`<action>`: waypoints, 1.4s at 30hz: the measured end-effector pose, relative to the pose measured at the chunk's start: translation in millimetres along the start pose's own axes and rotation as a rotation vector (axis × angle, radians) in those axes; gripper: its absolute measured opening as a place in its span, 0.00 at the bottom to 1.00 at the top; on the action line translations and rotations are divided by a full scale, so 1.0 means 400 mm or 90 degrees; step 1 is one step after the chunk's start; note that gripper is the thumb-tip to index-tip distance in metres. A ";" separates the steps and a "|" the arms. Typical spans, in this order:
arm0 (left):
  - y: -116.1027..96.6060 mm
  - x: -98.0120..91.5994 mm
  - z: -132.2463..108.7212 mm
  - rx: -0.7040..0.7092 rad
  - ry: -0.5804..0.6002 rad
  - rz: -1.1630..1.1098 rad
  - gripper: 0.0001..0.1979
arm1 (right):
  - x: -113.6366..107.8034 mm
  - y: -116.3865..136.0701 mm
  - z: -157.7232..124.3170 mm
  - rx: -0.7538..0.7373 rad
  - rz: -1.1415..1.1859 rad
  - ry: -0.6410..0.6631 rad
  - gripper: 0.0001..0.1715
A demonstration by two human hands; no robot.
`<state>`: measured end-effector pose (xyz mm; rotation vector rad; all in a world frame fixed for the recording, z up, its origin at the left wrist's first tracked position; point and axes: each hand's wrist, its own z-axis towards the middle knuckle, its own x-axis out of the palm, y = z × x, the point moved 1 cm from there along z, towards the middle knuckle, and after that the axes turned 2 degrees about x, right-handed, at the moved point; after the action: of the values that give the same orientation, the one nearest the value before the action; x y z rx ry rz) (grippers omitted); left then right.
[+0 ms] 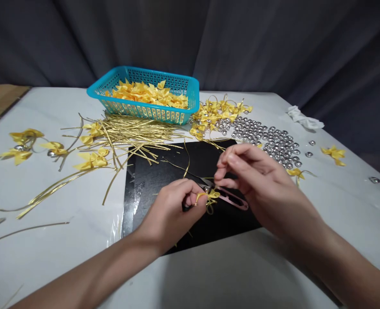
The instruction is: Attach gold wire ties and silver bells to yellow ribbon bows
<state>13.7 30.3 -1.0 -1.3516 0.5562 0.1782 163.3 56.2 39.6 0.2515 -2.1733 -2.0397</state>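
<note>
My left hand [181, 199] is closed, thumb and forefinger pinching a yellow ribbon flower [213, 195] with a shiny silver bead at it and a thin loop below. To its right, my right hand [257, 180] is raised with thumb and fingertips pressed together. What those fingertips hold, if anything, is too small to make out. Beneath both hands is a black mat [164, 171]. A pair of scissors with pink handles [233, 199] lies on it, partly hidden by my hands and the flower. Thin gold ties [187, 161] stick out over the mat behind my left hand.
A blue plastic basket [193, 92] of yellow ribbon pieces stands at the back. Gold twist ties [138, 128] are heaped before it. Finished-looking flowers [222, 109] and many silver beads [280, 143] lie to the right, near a crumpled white tissue [305, 119]. More flowers [25, 139] lie left.
</note>
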 end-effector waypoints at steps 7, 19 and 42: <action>0.008 0.008 -0.003 0.011 0.023 0.030 0.08 | -0.034 0.071 -0.009 -0.052 -0.023 -0.133 0.06; 0.005 0.001 0.000 -0.113 0.025 -0.095 0.11 | -0.097 0.080 -0.001 -0.128 0.026 -0.196 0.11; 0.008 -0.013 0.014 -0.214 -0.027 -0.409 0.08 | 0.027 -0.056 -0.080 -0.102 -0.381 0.092 0.08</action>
<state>9.3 37.4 -0.7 -1.7825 0.0340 -0.2353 160.2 21.3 19.1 1.1018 -1.9902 -2.3671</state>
